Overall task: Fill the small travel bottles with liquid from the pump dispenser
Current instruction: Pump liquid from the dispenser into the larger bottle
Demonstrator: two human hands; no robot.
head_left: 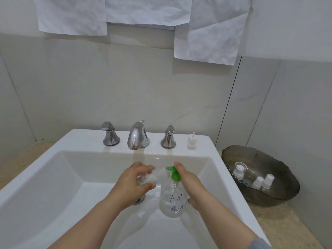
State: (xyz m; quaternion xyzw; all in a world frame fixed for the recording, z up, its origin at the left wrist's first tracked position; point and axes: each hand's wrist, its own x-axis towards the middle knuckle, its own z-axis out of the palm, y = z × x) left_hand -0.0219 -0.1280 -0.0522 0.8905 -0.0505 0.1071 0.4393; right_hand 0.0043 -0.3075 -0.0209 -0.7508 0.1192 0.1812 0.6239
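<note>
Head view.

1. Sink (53, 177): white glazed ceramic, rectangular, with sloping walls. Chrome faucet (136, 135) at the centre of its back ledge.
2. Travel bottle (149, 177): small, clear plastic, in front of the faucet over the basin. Long axis near level, far end raised toward the green pump head. Left hand (133, 180) grips it, fingers and thumb curled round its body.
3. Pump dispenser (172, 203): clear, rounded, with handwritten marks and liquid inside. It is just right of the travel bottle, near upright, nozzle pointing left at it. Right hand (186, 180) wraps its side, forefinger laid over the pump head.
4. White cap with tube (191, 141): upright on the ledge, right of the faucet.
5. Bowl (269, 159): dark smoked glass with a wavy rim, far right of the faucet on beige stone. Three white caps (257, 182) inside.

Open basin lies on all sides of both hands.
</note>
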